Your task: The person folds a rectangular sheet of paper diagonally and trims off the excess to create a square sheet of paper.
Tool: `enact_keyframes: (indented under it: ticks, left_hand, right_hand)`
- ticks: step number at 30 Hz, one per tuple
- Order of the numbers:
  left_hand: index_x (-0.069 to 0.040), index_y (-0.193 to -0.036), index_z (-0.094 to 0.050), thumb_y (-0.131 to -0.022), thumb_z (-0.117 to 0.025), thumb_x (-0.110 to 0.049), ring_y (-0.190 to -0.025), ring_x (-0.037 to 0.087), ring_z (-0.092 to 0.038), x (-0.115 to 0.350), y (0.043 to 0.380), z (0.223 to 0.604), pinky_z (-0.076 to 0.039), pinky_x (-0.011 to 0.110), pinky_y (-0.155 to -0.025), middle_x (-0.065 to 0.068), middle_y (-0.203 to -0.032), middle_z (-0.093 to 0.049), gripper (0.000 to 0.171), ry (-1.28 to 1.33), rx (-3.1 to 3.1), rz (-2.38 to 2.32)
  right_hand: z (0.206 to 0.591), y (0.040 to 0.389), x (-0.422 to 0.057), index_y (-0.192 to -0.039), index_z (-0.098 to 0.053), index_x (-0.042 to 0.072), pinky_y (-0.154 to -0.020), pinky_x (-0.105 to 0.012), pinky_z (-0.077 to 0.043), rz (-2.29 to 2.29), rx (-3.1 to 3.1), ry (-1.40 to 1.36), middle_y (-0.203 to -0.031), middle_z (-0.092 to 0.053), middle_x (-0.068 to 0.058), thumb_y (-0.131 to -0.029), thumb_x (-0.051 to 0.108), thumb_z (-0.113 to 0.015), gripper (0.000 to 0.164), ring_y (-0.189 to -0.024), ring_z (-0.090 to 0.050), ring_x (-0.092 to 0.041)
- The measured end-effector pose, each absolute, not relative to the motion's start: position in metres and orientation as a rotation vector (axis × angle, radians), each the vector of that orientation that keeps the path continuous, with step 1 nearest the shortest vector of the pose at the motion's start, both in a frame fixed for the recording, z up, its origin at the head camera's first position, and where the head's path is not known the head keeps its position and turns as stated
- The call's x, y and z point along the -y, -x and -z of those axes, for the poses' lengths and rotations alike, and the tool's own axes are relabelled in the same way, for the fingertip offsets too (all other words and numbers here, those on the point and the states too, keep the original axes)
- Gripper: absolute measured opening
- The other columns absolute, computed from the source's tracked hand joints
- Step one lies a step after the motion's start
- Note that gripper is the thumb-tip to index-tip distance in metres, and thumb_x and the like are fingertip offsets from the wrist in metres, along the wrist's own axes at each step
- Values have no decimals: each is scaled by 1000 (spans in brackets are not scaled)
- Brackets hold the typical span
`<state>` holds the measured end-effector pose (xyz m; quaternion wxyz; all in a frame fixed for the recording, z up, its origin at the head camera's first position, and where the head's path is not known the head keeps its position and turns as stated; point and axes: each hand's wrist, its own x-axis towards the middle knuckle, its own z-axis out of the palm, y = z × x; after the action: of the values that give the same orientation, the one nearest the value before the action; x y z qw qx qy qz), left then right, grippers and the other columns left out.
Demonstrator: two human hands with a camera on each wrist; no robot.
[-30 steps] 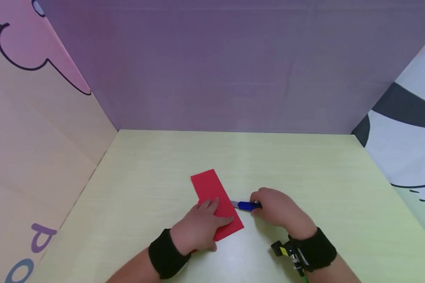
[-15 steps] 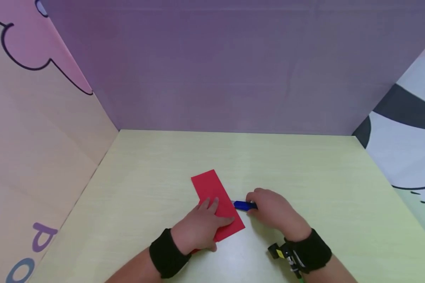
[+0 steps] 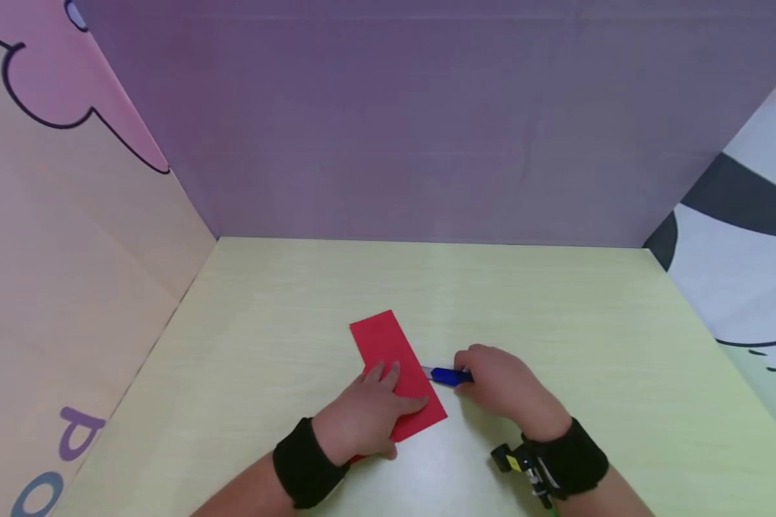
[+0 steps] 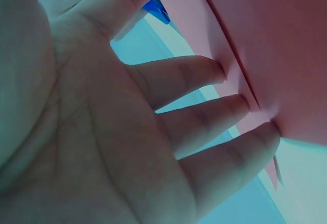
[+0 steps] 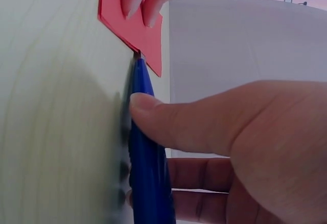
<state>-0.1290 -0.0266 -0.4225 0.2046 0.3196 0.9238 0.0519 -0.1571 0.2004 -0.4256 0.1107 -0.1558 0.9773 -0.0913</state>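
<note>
Folded red paper (image 3: 383, 345) lies slanted on the table in the head view. My left hand (image 3: 363, 416) presses it down with spread, fairly straight fingers. In the left wrist view, the fingertips touch the red paper (image 4: 291, 55) near a fold line. My right hand (image 3: 507, 380) grips a blue utility knife (image 3: 449, 376) at the paper's right edge. The right wrist view shows the thumb on top of the knife's handle (image 5: 148, 157). The blade's tip goes in at the edge of the paper (image 5: 115, 12), between its layers, and is hidden there.
The pale wooden table (image 3: 284, 287) meets a purple wall panel (image 3: 427, 129) at the back. Printed side panels stand at left (image 3: 103, 251) and right (image 3: 744, 280). A black band (image 3: 565, 459) with a small camera circles the right wrist; another band (image 3: 307, 463) is on the left.
My right hand slid the knife left, deeper into the paper's edge, then drew back slightly right, so more blade shows again. My left hand and the paper have stayed nearly still.
</note>
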Motion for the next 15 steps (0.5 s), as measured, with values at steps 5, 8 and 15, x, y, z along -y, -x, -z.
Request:
enact_keyframes:
  ticks: [5,8,15]
  left_hand:
    - [-43,-139,-51,-68,-88,-39,-142,37,-27,27,130,424,-36,53,-108,12,-152,-37,80,-900,-2576,-138]
    - [-43,-139,-51,-69,-87,-38,-142,37,-27,27,130,424,-35,53,-108,12,-153,-36,79,-895,-2572,-141]
    - [-46,-139,-50,-82,-78,-26,-142,36,-28,30,131,425,-35,51,-109,11,-152,-38,67,-941,-2586,-114]
  right_hand:
    - [431,158,-199,-92,-66,17,-65,-29,-44,267,-2911,516,-78,-55,7,-80,22,-80,19,-69,-48,-12]
    - [433,158,-198,-93,-66,18,-65,-29,-44,263,-2923,520,-78,-55,7,-80,23,-80,20,-69,-49,-11]
    - [434,160,-200,-93,-67,18,-65,-29,-43,263,-2901,469,-78,-54,7,-81,23,-80,19,-69,-48,-12]
